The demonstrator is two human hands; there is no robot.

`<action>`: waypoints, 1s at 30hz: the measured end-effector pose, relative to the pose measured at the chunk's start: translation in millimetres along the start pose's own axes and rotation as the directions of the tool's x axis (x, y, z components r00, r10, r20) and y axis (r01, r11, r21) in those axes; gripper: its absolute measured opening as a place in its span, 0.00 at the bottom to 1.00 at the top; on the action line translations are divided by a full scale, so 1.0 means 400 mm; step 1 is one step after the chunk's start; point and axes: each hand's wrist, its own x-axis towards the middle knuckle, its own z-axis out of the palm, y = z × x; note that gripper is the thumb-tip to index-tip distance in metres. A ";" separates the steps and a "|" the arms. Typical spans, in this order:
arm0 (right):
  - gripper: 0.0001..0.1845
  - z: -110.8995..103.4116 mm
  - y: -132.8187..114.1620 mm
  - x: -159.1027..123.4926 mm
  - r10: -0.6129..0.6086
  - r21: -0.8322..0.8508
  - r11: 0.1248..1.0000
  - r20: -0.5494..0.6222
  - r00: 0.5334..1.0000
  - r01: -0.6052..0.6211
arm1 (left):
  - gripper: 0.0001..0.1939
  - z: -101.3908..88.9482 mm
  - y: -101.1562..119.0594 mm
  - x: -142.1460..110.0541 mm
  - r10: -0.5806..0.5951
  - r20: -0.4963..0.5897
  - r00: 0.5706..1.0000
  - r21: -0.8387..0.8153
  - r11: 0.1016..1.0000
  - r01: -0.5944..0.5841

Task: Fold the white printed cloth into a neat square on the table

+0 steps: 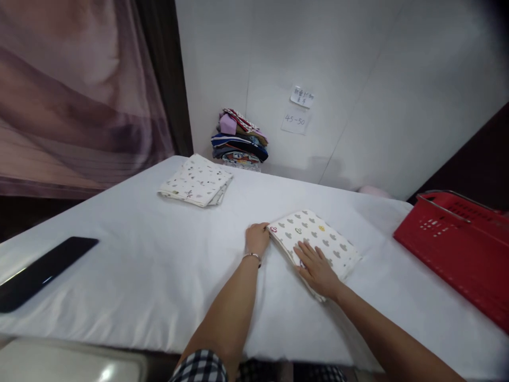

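1. White, smooth fabric is covering the wide tabletop (131, 260) in front of me, and faint creases are running across it.
2. A folded rectangle of white cloth with rows of grey cloud-like motifs and a few coloured ones (336, 243) is lying flat on the tabletop, right of the middle, between my two hands and the far edge, slightly turned.
3. My left hand (257, 240) is touching that cloth's left corner with its fingers curling in; I cannot tell whether they are pinching the fabric. A thin, pale bracelet (253, 255) is circling the wrist.
4. My right hand (318, 271) is resting palm down on the near part of the cloth, fingers spreading out flat and gripping nothing.
5. A second folded white cloth with small scattered motifs (194, 181) is lying farther back to the left, well apart from my hands.
6. A flat, glossy black oblong object (42, 273) is lying near the tabletop's left end.
7. A red plastic basket with a metal handle (457, 254) is standing at the right.
8. A multicoloured stack of folded fabrics (239, 139) is rising by the far edge, against a pale grey wall (342, 69), where two white paper notes (301, 97) are hanging, the lower reading "45-50".
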 end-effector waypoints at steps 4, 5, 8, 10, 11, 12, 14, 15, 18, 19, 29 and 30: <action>0.30 -0.003 -0.001 0.002 0.006 -0.007 1.000 0.009 1.000 -0.006 | 0.18 0.005 -0.013 0.006 0.045 0.023 0.999 0.030 0.998 -0.046; 0.30 -0.004 -0.001 0.003 0.008 -0.010 1.000 0.013 1.000 -0.008 | 0.18 0.005 -0.016 0.007 0.049 0.036 0.998 0.037 0.998 -0.051; 0.31 -0.004 -0.001 0.003 0.012 -0.011 1.000 0.025 1.000 -0.012 | 0.20 -0.001 -0.015 0.001 0.089 0.042 0.995 0.041 0.995 -0.090; 0.31 -0.005 -0.002 0.004 0.011 -0.011 1.000 0.029 1.000 -0.011 | 0.24 -0.006 -0.003 -0.011 0.156 -0.015 0.988 0.032 0.987 -0.156; 0.31 -0.006 -0.003 0.005 0.012 -0.011 1.000 0.029 1.000 -0.011 | 0.25 -0.006 0.006 -0.020 0.207 -0.044 0.977 0.036 0.978 -0.206; 0.31 -0.008 -0.005 0.006 0.012 -0.011 1.000 0.028 1.000 -0.012 | 0.25 -0.005 0.014 -0.029 0.269 -0.057 0.961 0.047 0.963 -0.267; 0.31 -0.011 -0.007 0.009 0.016 -0.010 1.000 0.029 0.999 -0.016 | 0.23 0.003 0.029 -0.048 0.394 -0.006 0.919 0.072 0.917 -0.393; 0.31 -0.013 -0.009 0.009 0.019 -0.008 1.000 0.031 0.999 -0.019 | 0.22 0.009 0.033 -0.056 0.436 0.046 0.899 0.077 0.896 -0.438; 0.31 -0.018 -0.010 -0.002 0.045 0.007 0.999 0.030 0.999 -0.045 | 0.21 0.027 0.034 -0.067 0.437 0.167 0.884 0.074 0.888 -0.453; 0.31 -0.019 -0.010 -0.011 0.063 0.014 0.998 0.023 0.998 -0.063 | 0.21 0.031 0.032 -0.068 0.418 0.182 0.890 0.077 0.896 -0.437; 0.30 -0.031 0.000 -0.094 0.110 0.069 0.992 -0.004 0.994 -0.109 | 0.22 0.037 0.036 -0.059 0.353 0.222 0.909 0.118 0.915 -0.385; 0.29 -0.032 0.001 -0.101 0.115 0.068 0.991 -0.014 0.993 -0.114 | 0.22 0.036 0.037 -0.059 0.353 0.226 0.908 0.119 0.915 -0.385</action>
